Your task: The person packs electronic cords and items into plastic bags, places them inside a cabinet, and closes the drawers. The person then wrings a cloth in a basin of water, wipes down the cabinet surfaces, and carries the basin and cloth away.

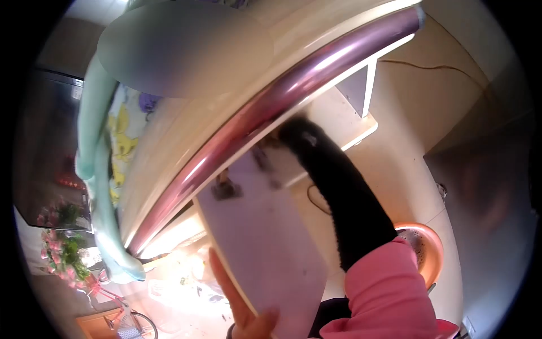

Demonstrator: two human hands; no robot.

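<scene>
A home, by the look of the pink flowers, wall-mounted screen and bicycle.

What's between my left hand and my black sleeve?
The pale board, gripped by your left hand, then a narrow strip of floor before the black sleeve; the head view shows this.

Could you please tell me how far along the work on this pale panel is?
A dark fitting already looks mounted on the pale panel. The left hand holds the panel's edge, while the right arm reaches toward its far end, the hand there indistinct. Fastening that end is probably left, though I cannot tell whether it is attached.
</scene>
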